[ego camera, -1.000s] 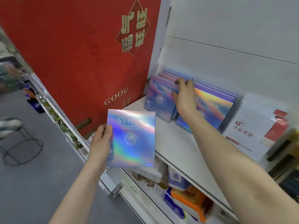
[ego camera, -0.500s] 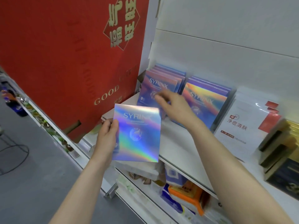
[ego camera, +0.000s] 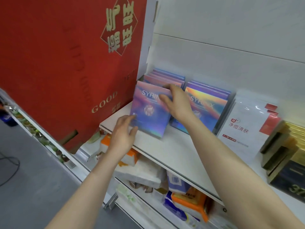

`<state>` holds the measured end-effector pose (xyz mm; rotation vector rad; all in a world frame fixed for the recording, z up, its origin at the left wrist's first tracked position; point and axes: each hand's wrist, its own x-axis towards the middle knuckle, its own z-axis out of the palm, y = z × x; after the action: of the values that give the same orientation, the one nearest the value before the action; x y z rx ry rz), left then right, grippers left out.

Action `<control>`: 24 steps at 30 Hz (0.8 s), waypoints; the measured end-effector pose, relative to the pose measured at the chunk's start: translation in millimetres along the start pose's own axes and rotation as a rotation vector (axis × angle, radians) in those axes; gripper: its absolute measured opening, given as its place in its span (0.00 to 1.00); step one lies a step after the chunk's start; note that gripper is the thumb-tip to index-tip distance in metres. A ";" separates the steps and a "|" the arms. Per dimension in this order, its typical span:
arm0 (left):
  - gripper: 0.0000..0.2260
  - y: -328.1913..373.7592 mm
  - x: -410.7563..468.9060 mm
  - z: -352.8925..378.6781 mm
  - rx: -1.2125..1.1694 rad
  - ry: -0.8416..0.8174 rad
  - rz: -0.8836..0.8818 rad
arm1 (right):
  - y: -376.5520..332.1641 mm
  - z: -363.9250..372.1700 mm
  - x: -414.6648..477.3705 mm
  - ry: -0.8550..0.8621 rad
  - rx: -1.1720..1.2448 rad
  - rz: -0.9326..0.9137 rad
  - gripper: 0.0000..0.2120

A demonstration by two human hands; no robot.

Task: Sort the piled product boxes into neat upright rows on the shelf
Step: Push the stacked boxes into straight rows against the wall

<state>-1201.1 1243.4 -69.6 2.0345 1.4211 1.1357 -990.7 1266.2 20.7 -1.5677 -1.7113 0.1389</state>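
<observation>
Risk: front box (ego camera: 151, 113) sits tilted at shelf (ego camera: 173, 156) left end, not yet flush w/ left row (ego camera: 166, 76) behind it. R hand (ego camera: 177, 103) pinches its top edge and L hand (ego camera: 124, 134) pinches its near-left corner. If either lets go early, it could tip toward the near edge. A skewed push could knock right row (ego camera: 209, 103).

Count: left row approx 5 incl. front box, right row approx 4, white pouches (ego camera: 245, 129) 2.

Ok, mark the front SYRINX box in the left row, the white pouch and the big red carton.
front SYRINX box (ego camera: 151, 120), head view, lower middle of its face.
white pouch (ego camera: 247, 113), head view, its white front.
big red carton (ego camera: 57, 63), head view, plain red side.
</observation>
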 end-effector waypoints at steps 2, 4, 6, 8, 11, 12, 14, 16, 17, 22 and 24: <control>0.20 -3.9 6.9 9.3 0.100 -0.130 0.019 | 2.5 9.6 7.3 0.000 -0.053 -0.001 0.16; 0.22 -5.2 13.0 16.4 0.167 -0.218 -0.003 | 7.4 17.5 11.4 0.023 -0.118 -0.025 0.17; 0.23 -6.5 18.3 20.5 0.200 -0.265 -0.023 | 12.9 21.6 16.3 0.075 -0.257 -0.084 0.18; 0.23 -5.7 22.4 21.9 0.220 -0.287 -0.032 | 15.1 21.9 22.1 0.122 -0.371 -0.131 0.18; 0.23 -6.5 27.2 23.3 0.245 -0.315 -0.030 | 17.1 22.6 28.5 0.149 -0.504 -0.181 0.17; 0.24 -7.0 28.4 23.4 0.247 -0.320 -0.029 | 18.6 22.9 29.2 0.145 -0.530 -0.189 0.17; 0.23 -8.4 29.7 22.9 0.246 -0.324 -0.020 | 20.6 21.9 28.6 0.123 -0.538 -0.193 0.17; 0.23 -10.2 30.1 21.0 0.246 -0.326 -0.001 | 20.2 19.3 25.4 0.105 -0.531 -0.200 0.18; 0.23 -11.2 30.4 19.8 0.246 -0.326 0.008 | 18.9 17.3 21.9 0.100 -0.526 -0.203 0.18; 0.20 -13.5 30.5 10.3 0.181 -0.257 0.076 | 17.4 3.3 -19.0 0.170 -0.496 -0.147 0.21; 0.18 -8.4 25.1 7.6 0.114 -0.211 0.112 | 20.7 -3.8 -50.2 0.190 -0.454 -0.084 0.21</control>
<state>-1196.1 1270.5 -70.4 2.2633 1.3086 0.8682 -976.1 1225.2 -11.9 -1.7573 -1.7299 -0.4572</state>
